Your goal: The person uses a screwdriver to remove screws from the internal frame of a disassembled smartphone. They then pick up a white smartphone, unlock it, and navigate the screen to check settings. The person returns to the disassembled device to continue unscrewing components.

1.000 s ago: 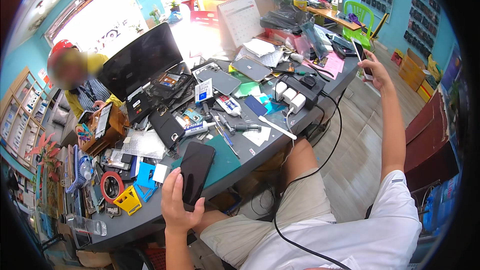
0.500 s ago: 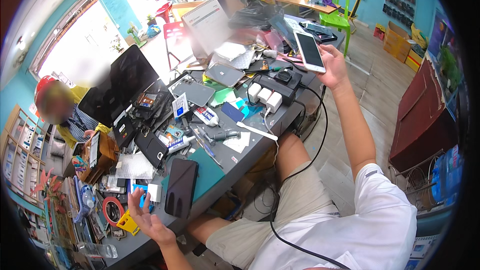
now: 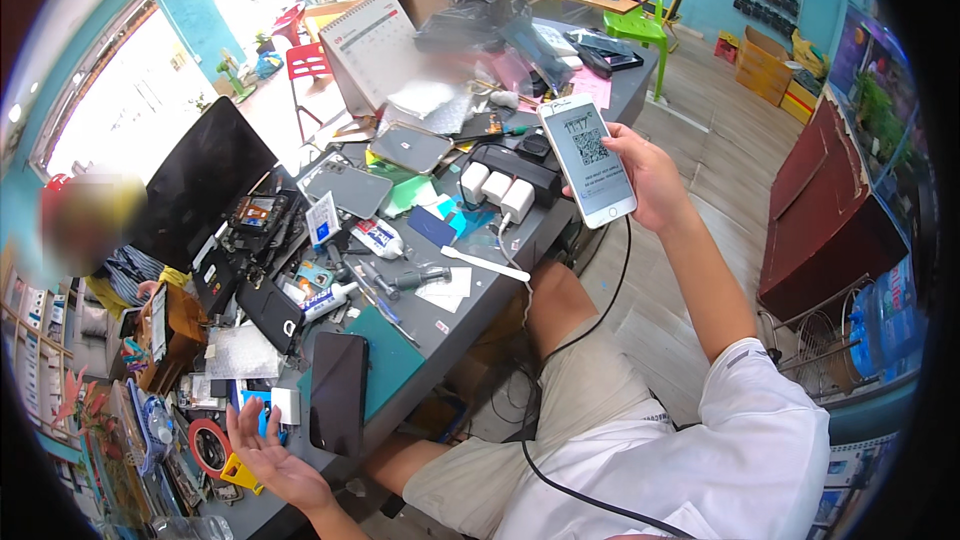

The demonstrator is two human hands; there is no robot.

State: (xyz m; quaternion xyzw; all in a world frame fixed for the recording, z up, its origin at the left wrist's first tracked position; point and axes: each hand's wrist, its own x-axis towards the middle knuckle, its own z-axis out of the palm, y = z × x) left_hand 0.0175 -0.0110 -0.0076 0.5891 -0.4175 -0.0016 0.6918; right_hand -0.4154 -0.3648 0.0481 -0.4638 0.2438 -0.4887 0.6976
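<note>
The right hand (image 3: 650,175) was raised over the far edge of the grey table (image 3: 480,315), arm extended, fingers wrapped around a white smartphone (image 3: 587,160). The phone stood nearly upright, long axis vertical, lit screen facing the camera, a black cable (image 3: 620,270) hanging below. The left hand (image 3: 268,455) hovered palm-up, fingers spread wide and holding nothing, beside a dark phone (image 3: 338,392) lying flat on the table.

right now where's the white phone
In the head view it is right of centre, held up in the right hand just past the desk edge: the white phone, beside the white chargers.
</note>
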